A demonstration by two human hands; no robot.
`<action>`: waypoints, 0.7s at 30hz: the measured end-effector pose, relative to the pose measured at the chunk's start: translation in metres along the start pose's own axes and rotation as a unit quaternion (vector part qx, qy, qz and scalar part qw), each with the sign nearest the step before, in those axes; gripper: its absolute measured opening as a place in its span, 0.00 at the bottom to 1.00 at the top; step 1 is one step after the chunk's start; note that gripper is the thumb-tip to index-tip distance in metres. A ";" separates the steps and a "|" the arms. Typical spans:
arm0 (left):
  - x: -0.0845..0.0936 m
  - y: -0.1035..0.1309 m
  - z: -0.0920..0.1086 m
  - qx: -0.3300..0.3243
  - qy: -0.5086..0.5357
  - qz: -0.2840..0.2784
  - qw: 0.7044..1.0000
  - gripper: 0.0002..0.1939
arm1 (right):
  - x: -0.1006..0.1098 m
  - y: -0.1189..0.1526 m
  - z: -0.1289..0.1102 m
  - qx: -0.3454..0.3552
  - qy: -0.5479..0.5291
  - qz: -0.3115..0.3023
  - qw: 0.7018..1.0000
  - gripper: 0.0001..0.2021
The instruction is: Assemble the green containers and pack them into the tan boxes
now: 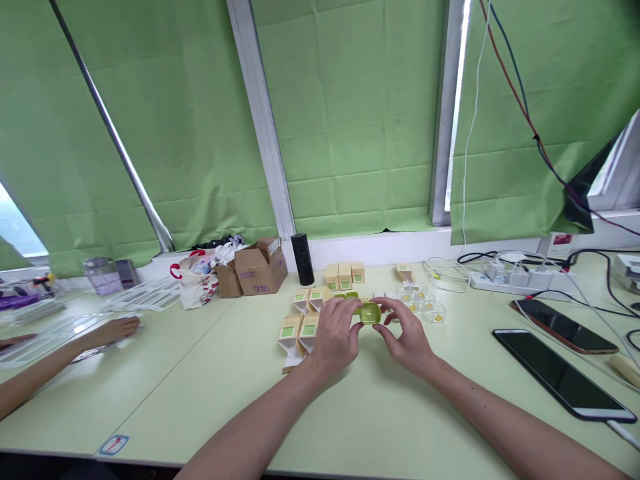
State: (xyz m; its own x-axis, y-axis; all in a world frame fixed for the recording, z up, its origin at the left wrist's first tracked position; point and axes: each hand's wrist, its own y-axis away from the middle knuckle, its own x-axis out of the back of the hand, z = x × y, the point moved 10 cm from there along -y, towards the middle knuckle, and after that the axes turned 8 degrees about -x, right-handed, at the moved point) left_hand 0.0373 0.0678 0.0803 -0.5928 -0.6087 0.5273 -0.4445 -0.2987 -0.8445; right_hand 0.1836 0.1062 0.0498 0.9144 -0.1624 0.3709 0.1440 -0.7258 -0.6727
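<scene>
Above the table, a small olive-green plastic case [371, 313] with a hollow facing me sits between my two hands. My left hand [336, 333] pinches its left side, and my right hand [407, 337] grips its right edge between thumb and fingers. Small cardboard boxes with green windows [290, 331] stand beside and partly behind my left hand. Behind the hands lie more green pieces [345, 295], partly hidden. Clear plastic cups with yellow contents [437, 313] stand just past my right hand.
Two phones [560, 370] and a power strip with cables [525, 283] lie at the right. A black cylinder [302, 259], an open carton [263, 267] and a cloth bag [195, 280] stand at the back. A co-worker's hand [117, 330] rests at the left by plastic trays [50, 340].
</scene>
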 end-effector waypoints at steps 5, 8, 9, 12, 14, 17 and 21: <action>0.005 -0.002 0.003 -0.015 0.001 0.018 1.000 0.20 | 0.005 0.002 -0.007 0.062 -0.026 0.031 0.997 0.19; 0.005 -0.002 0.004 -0.017 0.001 0.019 1.000 0.20 | 0.005 0.003 -0.008 0.067 -0.027 0.035 0.997 0.19; 0.005 -0.002 0.004 -0.017 0.001 0.019 1.000 0.20 | 0.005 0.003 -0.008 0.067 -0.027 0.036 0.997 0.19; 0.005 -0.002 0.003 -0.016 -0.003 0.021 1.000 0.21 | 0.006 0.003 -0.008 0.061 -0.028 0.036 0.997 0.19; 0.006 -0.002 0.003 -0.018 -0.008 0.021 1.000 0.22 | 0.005 0.003 -0.007 0.060 -0.031 0.035 0.997 0.19; 0.006 -0.002 0.004 -0.022 -0.010 0.024 0.999 0.23 | 0.005 0.002 -0.007 0.058 -0.032 0.033 0.997 0.19; 0.007 -0.002 0.004 -0.022 -0.010 0.025 0.999 0.23 | 0.005 0.002 -0.007 0.054 -0.033 0.032 0.997 0.18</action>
State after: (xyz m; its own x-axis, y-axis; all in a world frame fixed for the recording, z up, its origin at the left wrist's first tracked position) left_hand 0.0370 0.0614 0.0855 -0.6013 -0.6367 0.4828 -0.4444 -0.2357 -0.8643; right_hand 0.1857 0.0994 0.0542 0.9456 -0.1581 0.2842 0.1216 -0.6386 -0.7599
